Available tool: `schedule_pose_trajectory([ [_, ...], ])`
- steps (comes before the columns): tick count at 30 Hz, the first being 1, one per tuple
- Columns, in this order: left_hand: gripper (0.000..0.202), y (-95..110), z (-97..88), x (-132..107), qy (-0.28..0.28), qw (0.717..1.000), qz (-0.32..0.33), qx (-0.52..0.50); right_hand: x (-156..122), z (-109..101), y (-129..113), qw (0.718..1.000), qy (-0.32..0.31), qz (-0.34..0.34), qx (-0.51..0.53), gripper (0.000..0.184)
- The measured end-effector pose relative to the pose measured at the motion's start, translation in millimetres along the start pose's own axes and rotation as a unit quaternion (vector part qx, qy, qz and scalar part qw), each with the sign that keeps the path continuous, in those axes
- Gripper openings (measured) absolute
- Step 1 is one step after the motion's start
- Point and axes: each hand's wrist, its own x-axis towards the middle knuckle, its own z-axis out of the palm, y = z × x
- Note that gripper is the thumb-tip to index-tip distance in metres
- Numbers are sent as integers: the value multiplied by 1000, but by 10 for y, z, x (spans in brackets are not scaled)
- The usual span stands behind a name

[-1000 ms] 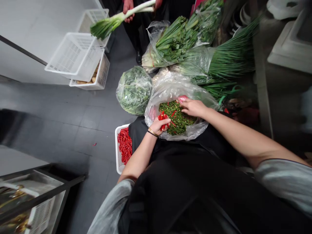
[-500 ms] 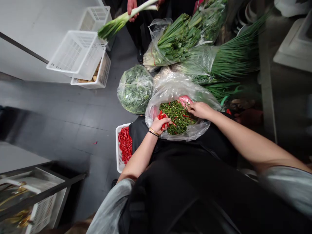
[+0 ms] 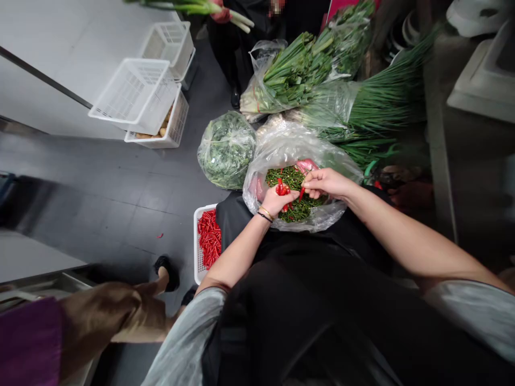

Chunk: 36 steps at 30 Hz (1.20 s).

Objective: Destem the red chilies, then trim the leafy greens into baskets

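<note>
Several red chilies (image 3: 282, 188) are bunched in my left hand (image 3: 276, 201), its fingers closed round them. Close beside it, my right hand (image 3: 325, 183) pinches a single red chili (image 3: 301, 193) between thumb and fingers. Both hands are over a clear plastic bag (image 3: 257, 166) whose rim is folded open on my lap. Green chili stems (image 3: 295, 213) with a few red bits fill the bag, and a pink plastic piece (image 3: 306, 165) shows at its far side. Left of my lap stands a white basket (image 3: 198, 272) of red chilies.
A wrapped bundle of leafy greens (image 3: 227, 150) lies left of the bag. Bagged green vegetables (image 3: 289, 75) and long green stalks (image 3: 386, 102) lie beyond. White crates (image 3: 132, 102) are stacked by the wall. One co-worker (image 3: 116, 311) is at lower left; another person's hand (image 3: 221, 13) holds leeks.
My hands have drawn together, and a red chili now shows in my right fingers. A co-worker has come into view at lower left. The other person's leeks have moved up and left.
</note>
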Motion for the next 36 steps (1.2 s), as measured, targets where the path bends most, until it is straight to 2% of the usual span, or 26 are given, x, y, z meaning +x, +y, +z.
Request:
schedule_pose_trajectory([
  [1, 29, -6, 47, 15, -20, 1000, 7, 1, -57, 51, -55, 1000, 7, -24, -9, 40],
  [3, 27, -18, 86, 27, -34, 999, 3, 4, -117, 172, -143, 985, 74, -69, -137, 32],
  [5, 28, -16, 39, 13, -8, 1000, -21, 3, -109, 301, -187, 934, 152, -84, -312, 25],
  [6, 29, -6, -12, -3, 9, 999, -35, -7, -85, 368, -191, 907, 159, -75, -383, 25],
  [7, 29, 8, -74, -21, 22, 998, -45, -24, -53, 436, -184, 888, 134, -56, -437, 27],
  [9, 32, 48, -204, -65, 35, 996, -57, -64, 26, 560, -146, 868, 36, -1, -495, 33],
  [11, 41, 87, -306, -107, 38, 993, -66, -86, 106, 616, -91, 855, -35, 38, -515, 36],
  [12, 45, 101, -338, -125, 39, 993, -70, -84, 142, 596, -62, 852, -43, 47, -520, 34],
  [14, 40, 112, -362, -151, 35, 995, -73, -63, 194, 445, -9, 849, -24, 55, -525, 27],
  [16, 29, 102, -348, -161, 28, 997, -59, -44, 207, 187, 28, 852, 2, 66, -519, 25],
  [18, 23, 79, -317, -155, 18, 998, -47, -37, 176, -63, 40, 854, 41, 82, -512, 29],
  [20, 22, 51, -283, -136, 1, 998, -49, -41, 118, -179, 26, 850, 83, 88, -513, 36],
  [22, 23, 28, -256, -111, -11, 997, -58, -44, 63, -102, 4, 848, 99, 75, -516, 36],
  [26, 30, 13, -249, -86, 13, 997, -62, -36, 41, 368, 24, 853, -7, 65, -517, 30],
  [28, 31, 10, -271, -91, 29, 997, -59, -30, 67, 497, 76, 853, -36, 78, -514, 30],
  [30, 30, -4, -293, -96, 33, 997, -66, -26, 87, 456, 136, 858, -25, 89, -506, 30],
  [32, 28, -33, -288, -86, 33, 996, -82, -25, 81, 310, 174, 859, 11, 92, -503, 30],
  [34, 31, -69, -235, -52, 37, 994, -97, -28, 38, 187, 161, 858, 55, 64, -507, 29],
  [36, 40, -99, -143, 3, 42, 995, -92, -26, -30, 181, 97, 850, 71, 10, -521, 28],
])
